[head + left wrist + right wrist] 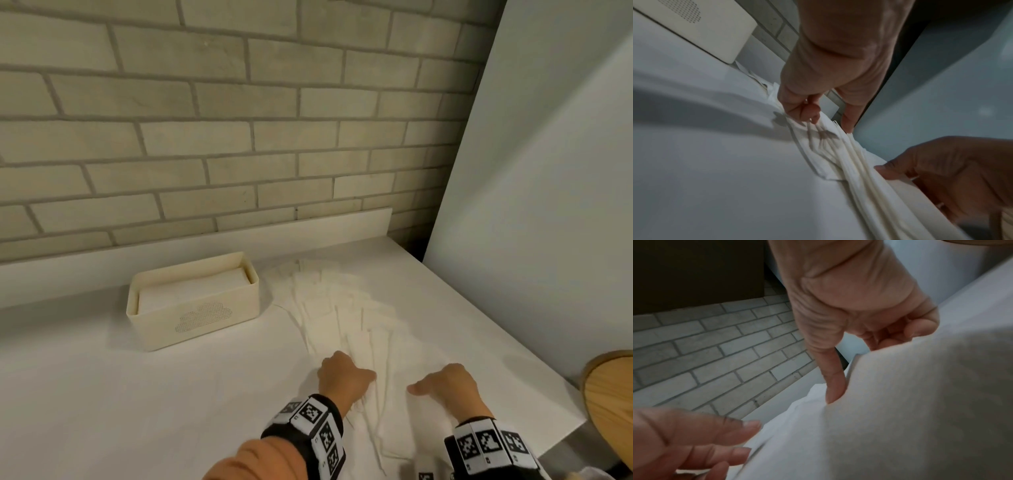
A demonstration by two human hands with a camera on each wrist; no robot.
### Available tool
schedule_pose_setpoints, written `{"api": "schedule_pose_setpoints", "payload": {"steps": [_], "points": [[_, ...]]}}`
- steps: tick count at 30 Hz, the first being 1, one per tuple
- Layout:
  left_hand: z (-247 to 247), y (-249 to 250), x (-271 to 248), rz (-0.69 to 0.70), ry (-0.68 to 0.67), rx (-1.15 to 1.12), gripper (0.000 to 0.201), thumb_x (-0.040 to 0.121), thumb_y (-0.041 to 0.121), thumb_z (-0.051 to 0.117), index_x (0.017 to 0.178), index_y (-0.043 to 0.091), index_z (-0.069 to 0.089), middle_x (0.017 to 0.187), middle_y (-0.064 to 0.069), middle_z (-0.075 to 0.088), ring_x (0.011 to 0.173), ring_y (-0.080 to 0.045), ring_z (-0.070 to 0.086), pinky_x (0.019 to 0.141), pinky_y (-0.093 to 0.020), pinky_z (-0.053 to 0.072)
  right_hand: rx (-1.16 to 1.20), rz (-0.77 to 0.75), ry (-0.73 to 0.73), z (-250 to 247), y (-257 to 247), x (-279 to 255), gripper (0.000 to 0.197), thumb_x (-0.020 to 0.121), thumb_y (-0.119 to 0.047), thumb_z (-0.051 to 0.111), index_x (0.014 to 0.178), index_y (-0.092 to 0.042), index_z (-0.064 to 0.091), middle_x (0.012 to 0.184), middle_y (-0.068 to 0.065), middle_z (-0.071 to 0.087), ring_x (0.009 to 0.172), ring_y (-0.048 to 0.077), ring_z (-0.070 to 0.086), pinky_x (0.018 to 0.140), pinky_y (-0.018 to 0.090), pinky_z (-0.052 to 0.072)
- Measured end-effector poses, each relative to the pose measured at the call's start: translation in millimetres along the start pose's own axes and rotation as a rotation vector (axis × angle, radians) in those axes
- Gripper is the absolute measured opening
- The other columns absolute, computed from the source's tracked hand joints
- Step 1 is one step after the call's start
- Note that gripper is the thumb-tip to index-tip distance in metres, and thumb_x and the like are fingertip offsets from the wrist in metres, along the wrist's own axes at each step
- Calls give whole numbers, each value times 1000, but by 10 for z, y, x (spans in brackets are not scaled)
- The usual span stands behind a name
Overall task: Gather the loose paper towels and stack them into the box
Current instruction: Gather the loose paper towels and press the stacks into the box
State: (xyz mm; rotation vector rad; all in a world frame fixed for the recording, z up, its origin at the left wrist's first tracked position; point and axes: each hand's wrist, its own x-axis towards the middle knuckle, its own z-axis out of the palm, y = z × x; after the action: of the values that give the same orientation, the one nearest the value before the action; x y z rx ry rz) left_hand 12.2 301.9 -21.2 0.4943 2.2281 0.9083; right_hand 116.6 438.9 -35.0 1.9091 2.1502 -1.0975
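Observation:
Loose white paper towels (335, 308) lie fanned on the white counter (137, 394), from beside the box toward me. The cream box (191, 305) stands at the left of the fan, open-topped, with a neat towel stack (195, 284) inside. My left hand (356, 380) sits on the near end of the fan; its curled fingers (807, 112) and thumb bunch the towels (849, 162). My right hand (431, 387) is just to the right of it. Its thumb (833, 386) presses on a towel (900, 402) and its curled fingers (900, 332) reach behind that towel's edge.
A brick wall (239, 137) runs behind the counter, with a low white ledge (239, 236) at its foot. A tall white panel (531, 205) closes the right side. A round wooden piece (613, 394) sits past the counter's right edge (548, 370).

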Motion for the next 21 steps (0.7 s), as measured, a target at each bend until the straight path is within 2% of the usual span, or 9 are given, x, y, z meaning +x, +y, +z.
{"api": "schedule_pose_setpoints", "payload": {"steps": [2, 3, 6, 9, 10, 12, 14, 17, 21], "points": [[13, 41, 43, -38, 5, -8, 34, 75, 43, 66, 76, 10, 55, 102, -8, 64, 100, -23, 61, 88, -30, 50, 2, -6, -14, -25, 0, -27, 77, 58, -25, 87, 119, 6, 52, 116, 17, 62, 109, 34, 59, 90, 37, 50], [37, 43, 70, -72, 24, -36, 44, 73, 44, 69, 96, 7, 58, 112, -8, 61, 106, -23, 58, 91, -30, 49, -4, -13, -20, -34, 7, -26, 72, 61, -24, 86, 118, 6, 54, 118, 17, 62, 111, 34, 59, 88, 34, 48], [88, 54, 109, -114, 77, -121, 82, 71, 40, 74, 134, 3, 35, 134, -10, 48, 123, -25, 49, 97, -29, 45, 10, -25, -35, -60, 39, -34, 70, 67, -22, 83, 123, 5, 51, 124, 16, 59, 117, 32, 55, 89, 32, 46], [109, 52, 150, -45, 90, -110, 49, 74, 32, 73, 111, 9, 52, 117, -6, 61, 108, -21, 59, 89, -27, 50, 16, -60, -43, -78, 29, -49, 64, 67, -19, 83, 119, 3, 53, 103, 12, 59, 101, 29, 58, 78, 30, 46], [105, 45, 153, -5, 98, -103, 27, 75, 29, 71, 92, 14, 55, 102, -2, 64, 94, -17, 61, 80, -24, 51, 23, -72, -46, -77, 29, -46, 62, 66, -18, 84, 117, 2, 54, 96, 9, 56, 93, 26, 56, 75, 29, 44], [118, 24, 144, 66, 124, -136, 25, 79, 21, 67, 70, 21, 44, 76, 6, 55, 69, -8, 51, 57, -16, 42, 34, -98, -49, -74, 37, -26, 58, 65, -16, 84, 114, 1, 58, 92, 7, 57, 86, 24, 54, 74, 29, 43], [146, 18, 132, 104, 139, -196, 23, 80, 18, 66, 72, 23, 45, 75, 8, 49, 68, -8, 48, 52, -12, 35, 37, -131, -46, -72, 38, -15, 53, 65, -14, 84, 110, 0, 61, 92, 7, 59, 85, 24, 55, 73, 28, 43], [218, 4, 141, 109, 112, -247, 22, 78, 19, 68, 78, 25, 47, 82, 9, 52, 79, -11, 53, 63, -14, 41, 87, -168, -49, -90, 21, -20, 47, 66, -11, 82, 107, 0, 61, 92, 8, 60, 85, 25, 55, 75, 30, 44], [250, 25, 87, 51, 28, -326, 61, 73, 24, 78, 121, 11, 42, 119, -2, 55, 110, -19, 56, 84, -21, 47, 248, -217, -103, -114, -29, -59, 51, 61, -3, 83, 108, 1, 62, 105, 15, 67, 98, 32, 61, 87, 39, 49]]}}
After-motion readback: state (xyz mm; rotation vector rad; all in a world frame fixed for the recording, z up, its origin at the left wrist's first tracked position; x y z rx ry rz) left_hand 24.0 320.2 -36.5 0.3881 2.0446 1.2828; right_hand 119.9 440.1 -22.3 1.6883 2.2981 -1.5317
